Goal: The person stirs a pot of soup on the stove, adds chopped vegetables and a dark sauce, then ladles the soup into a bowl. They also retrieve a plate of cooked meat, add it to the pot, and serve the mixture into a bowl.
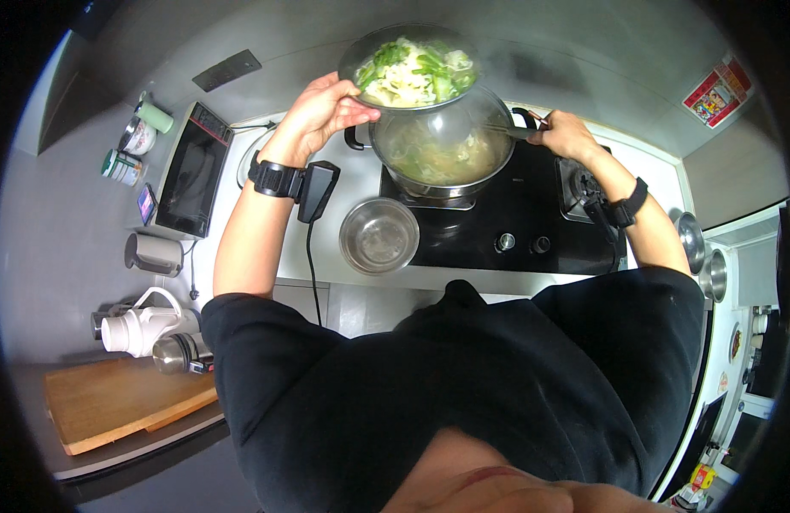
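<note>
My left hand (331, 109) grips the rim of a metal bowl (350, 58), lifted above the back of the pot. Inside it lie pale noodles and green leafy vegetables (415, 72). Below, a two-handled steel pot (443, 190) stands on the left burner, holding cloudy broth (427, 154) with some noodles and greens. My right hand (561, 134) is closed around the handle of a utensil (513, 131) that reaches over the pot's right rim. Steam blurs its far end, so its shape cannot be told. An apparently bare steel bowl (379, 235) sits on the counter left of the cooktop.
A black glass gas cooktop (478, 234) has a second burner (577, 186) at right. Along the left stand a microwave (196, 170), a grey kettle (154, 254), a white jug (148, 327) and a wooden cutting board (132, 401). A black cable (313, 269) hangs from my left wrist device.
</note>
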`<state>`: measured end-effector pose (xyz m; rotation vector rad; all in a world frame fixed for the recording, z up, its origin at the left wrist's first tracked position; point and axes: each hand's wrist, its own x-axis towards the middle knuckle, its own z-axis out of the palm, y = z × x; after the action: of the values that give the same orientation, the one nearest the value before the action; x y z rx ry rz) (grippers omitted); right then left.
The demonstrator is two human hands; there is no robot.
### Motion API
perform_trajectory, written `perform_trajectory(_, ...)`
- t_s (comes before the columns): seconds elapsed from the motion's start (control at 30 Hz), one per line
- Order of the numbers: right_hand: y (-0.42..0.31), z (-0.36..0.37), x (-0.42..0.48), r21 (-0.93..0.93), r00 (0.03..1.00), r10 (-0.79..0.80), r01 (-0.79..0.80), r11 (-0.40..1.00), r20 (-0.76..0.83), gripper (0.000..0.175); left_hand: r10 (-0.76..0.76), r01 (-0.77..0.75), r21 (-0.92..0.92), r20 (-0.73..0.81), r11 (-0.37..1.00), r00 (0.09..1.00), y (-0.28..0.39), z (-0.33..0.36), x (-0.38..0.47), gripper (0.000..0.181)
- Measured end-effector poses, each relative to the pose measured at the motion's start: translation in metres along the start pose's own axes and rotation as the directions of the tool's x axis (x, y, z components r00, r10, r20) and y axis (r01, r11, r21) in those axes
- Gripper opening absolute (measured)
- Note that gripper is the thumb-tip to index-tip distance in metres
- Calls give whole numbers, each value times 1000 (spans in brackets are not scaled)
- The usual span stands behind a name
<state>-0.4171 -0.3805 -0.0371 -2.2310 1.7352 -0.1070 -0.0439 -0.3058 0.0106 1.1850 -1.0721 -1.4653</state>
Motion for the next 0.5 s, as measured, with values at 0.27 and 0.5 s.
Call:
perform_trajectory(0.27,1,38,36,402,963,34,-144,904,269,28,37,-32,25,-241,999,970,-25,-45,-33,26)
perform_trajectory(0.5,15,45,40,473,889,105,-333,816,445,23,45,-39,27,-328,999,944,-43,-73,-49,29)
